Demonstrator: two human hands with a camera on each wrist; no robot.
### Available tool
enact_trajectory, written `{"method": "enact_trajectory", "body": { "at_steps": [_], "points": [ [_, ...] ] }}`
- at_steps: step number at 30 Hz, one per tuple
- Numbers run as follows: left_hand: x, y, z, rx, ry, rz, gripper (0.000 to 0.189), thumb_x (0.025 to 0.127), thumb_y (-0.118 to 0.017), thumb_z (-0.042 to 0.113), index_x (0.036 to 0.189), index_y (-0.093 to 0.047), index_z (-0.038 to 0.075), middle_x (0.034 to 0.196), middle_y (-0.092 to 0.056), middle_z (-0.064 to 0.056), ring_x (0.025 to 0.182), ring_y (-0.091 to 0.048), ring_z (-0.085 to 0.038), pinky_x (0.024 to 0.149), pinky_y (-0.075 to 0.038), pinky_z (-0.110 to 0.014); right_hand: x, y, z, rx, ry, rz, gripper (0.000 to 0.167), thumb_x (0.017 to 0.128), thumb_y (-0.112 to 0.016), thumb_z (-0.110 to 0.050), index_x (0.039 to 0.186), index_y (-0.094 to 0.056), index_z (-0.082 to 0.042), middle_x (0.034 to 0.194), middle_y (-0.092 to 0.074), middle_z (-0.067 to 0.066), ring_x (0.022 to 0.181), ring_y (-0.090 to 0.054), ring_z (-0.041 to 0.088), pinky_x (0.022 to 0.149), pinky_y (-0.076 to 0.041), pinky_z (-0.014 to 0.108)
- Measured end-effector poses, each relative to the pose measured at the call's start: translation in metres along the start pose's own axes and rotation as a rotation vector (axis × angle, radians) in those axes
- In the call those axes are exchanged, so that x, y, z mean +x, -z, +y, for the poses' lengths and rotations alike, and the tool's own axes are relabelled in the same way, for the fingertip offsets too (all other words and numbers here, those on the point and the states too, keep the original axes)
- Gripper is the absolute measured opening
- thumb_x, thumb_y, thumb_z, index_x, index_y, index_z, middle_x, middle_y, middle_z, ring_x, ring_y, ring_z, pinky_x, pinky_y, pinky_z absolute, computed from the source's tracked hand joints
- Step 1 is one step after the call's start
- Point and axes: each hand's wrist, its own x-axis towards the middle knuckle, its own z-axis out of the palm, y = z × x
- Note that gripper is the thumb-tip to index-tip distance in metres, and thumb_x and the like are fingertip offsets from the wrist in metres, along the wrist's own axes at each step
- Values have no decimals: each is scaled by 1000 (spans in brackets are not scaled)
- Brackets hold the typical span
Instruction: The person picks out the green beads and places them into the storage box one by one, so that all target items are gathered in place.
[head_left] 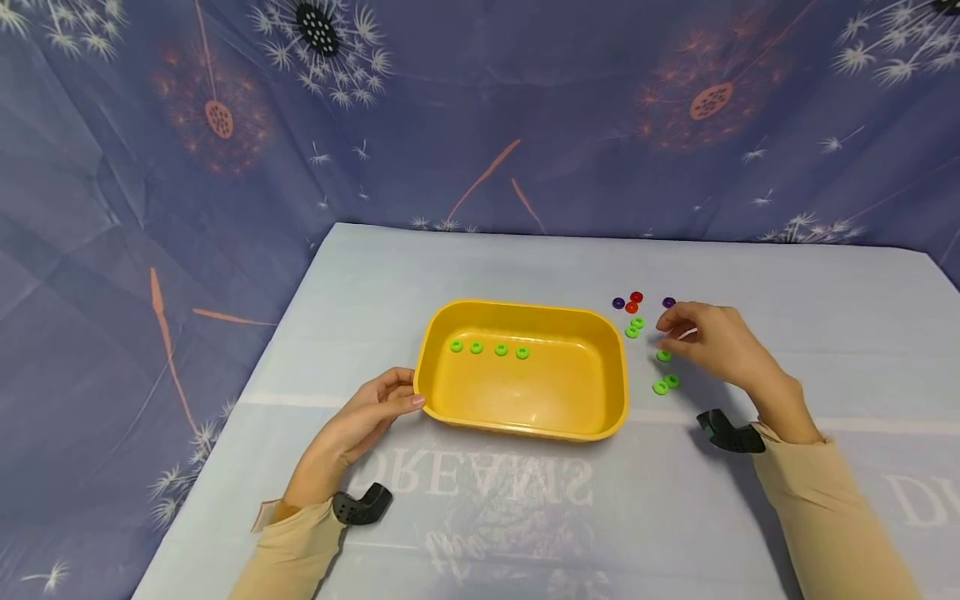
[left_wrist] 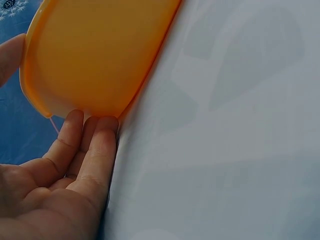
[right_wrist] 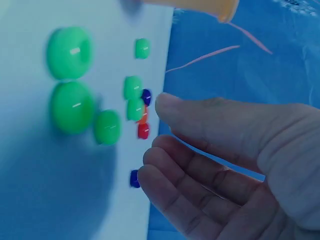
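Note:
A yellow plastic tray (head_left: 525,427) sits on the table, with a row of several green ring-shaped beads (head_left: 501,350) inside, toward its back left. My left hand (head_left: 367,414) holds the tray's left end. Its thumb is at the rim and its fingertips (left_wrist: 102,130) meet the outer wall. My right hand (head_left: 716,346) hovers above the loose beads to the right of the tray. Its thumb and fingers are bent and apart, with nothing visible between them. Below it lie green beads (head_left: 660,387). Farther back are red beads (head_left: 636,297) and dark purple beads (head_left: 618,303).
A pale cloth with printed lettering covers the table (head_left: 480,533). Behind and to the left hangs a blue curtain (head_left: 480,108) with a dandelion print. Each wrist carries a black camera mount (head_left: 363,505).

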Motion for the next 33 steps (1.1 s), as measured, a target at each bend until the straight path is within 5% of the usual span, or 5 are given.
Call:
{"method": "enact_trajectory", "body": {
  "at_steps": [11, 23, 29, 33],
  "points": [
    [-1, 0, -3, -12, -12, 4, 49, 92, -61, 7, 130, -38, -14, 112, -61, -7, 102, -60, -12, 95, -45, -20, -4, -18, 18, -9, -55, -68, 25, 80, -80, -7, 101, -69, 2, 95, -70, 14, 88, -66, 31, 81, -55, 51],
    [-2, 1, -3, -22, -7, 16, 49, 92, -61, 8, 130, -38, -13, 112, -61, -7, 102, -60, -12, 94, -45, -20, -2, -25, 16, -39, -25, 5, 15, 79, -78, -1, 93, -72, -1, 86, -70, 10, 79, -65, 25, 76, -56, 49],
    [-1, 1, -2, -19, -9, 9, 48, 92, -61, 7, 130, -38, -13, 112, -60, -7, 102, -59, -12, 95, -45, -19, -3, -25, 14, -36, 8, 139, 15, 77, -77, 1, 90, -72, -1, 85, -70, 11, 75, -66, 26, 70, -57, 43],
    [0, 1, -1, -14, -11, -1, 47, 92, -61, 7, 129, -39, -13, 111, -60, -8, 102, -59, -12, 96, -43, -19, 1, -12, -5, -12, 102, 297, 17, 76, -79, 5, 92, -73, 1, 89, -71, 16, 75, -69, 32, 67, -55, 18]
  ]
}}
